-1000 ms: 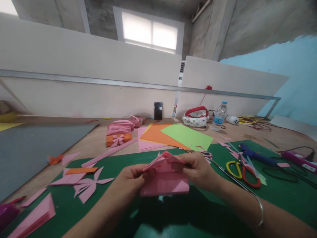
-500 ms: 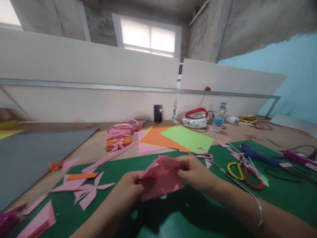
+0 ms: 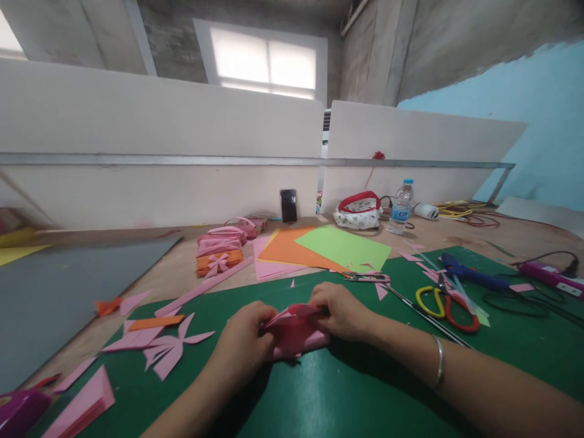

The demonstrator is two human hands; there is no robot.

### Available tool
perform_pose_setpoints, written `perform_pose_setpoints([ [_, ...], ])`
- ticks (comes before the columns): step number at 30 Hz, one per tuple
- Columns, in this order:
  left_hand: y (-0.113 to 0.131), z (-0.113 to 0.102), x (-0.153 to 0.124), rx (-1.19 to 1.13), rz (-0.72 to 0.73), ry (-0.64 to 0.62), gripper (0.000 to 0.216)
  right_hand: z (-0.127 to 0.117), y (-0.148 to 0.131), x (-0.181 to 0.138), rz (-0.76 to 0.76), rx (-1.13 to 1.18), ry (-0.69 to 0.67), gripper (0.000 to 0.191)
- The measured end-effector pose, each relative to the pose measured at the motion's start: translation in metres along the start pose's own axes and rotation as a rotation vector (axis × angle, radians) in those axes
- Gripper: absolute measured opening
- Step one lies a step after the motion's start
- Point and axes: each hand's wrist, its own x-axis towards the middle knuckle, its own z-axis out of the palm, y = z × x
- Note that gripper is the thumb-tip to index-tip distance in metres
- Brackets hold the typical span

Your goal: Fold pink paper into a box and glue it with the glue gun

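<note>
A folded pink paper piece [image 3: 298,334], shaped like a small bag or pouch, is low over the green cutting mat [image 3: 310,401]. My left hand [image 3: 249,334] grips its left edge, fingers closed. At its upper right, my right hand [image 3: 337,310] pinches the other side. Left of my hands lie a pink paper bow cutout [image 3: 171,347] and an orange paper strip [image 3: 155,322] on pink pieces. Beyond my right hand are small pink-handled snips [image 3: 367,277] and scissors [image 3: 447,307] with one yellow and one red handle.
Finished-looking pink and orange paper bags [image 3: 220,255] stand at the back. Green [image 3: 347,246] and orange sheets lie beside them. A blue glue gun [image 3: 472,277], a water bottle [image 3: 401,207], a phone [image 3: 288,205] and a patterned pouch [image 3: 358,213] are around the table. Folded pink paper [image 3: 82,404] lies front left.
Both hands have brought the pink paper piece down toward the mat, and it now faces me at a flatter angle. My grip on both sides stays.
</note>
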Motion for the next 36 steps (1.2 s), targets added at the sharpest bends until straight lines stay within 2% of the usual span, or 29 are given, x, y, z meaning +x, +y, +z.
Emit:
perform_pose_setpoints([
  [5, 0.002, 0.002, -0.001, 0.13, 0.064, 0.017, 0.018, -0.017, -0.007, -0.002, -0.057, -0.035, -0.139, 0.008],
  [9, 0.0, 0.004, -0.002, 0.168, 0.099, -0.003, 0.022, -0.02, -0.01, -0.009, -0.098, -0.154, -0.166, 0.026],
  [15, -0.004, -0.013, -0.006, 0.135, 0.254, -0.238, 0.022, -0.017, -0.012, -0.012, -0.168, -0.347, -0.182, 0.022],
  [16, -0.004, -0.016, -0.007, 0.135, 0.275, -0.278, 0.025, -0.017, -0.014, -0.012, -0.173, -0.37, -0.194, 0.021],
  [19, -0.002, -0.022, -0.012, 0.18, 0.3, -0.36, 0.052, -0.019, -0.017, -0.013, -0.2, -0.392, -0.224, 0.023],
  [24, 0.007, -0.019, -0.013, 0.381, 0.355, -0.312, 0.048, -0.016, -0.021, -0.014, -0.248, -0.427, -0.246, 0.041],
  [29, 0.015, -0.016, -0.014, 0.526, 0.339, -0.296, 0.039, -0.02, -0.023, -0.015, -0.253, -0.522, -0.304, 0.038],
  [33, 0.017, -0.011, -0.023, 0.515, 0.283, -0.281, 0.037, -0.035, -0.017, -0.023, -0.275, -0.396, -0.371, 0.055],
  [36, 0.018, -0.009, -0.029, 0.463, 0.198, -0.27, 0.038, -0.047, -0.011, -0.034, -0.219, -0.252, -0.437, 0.073],
])
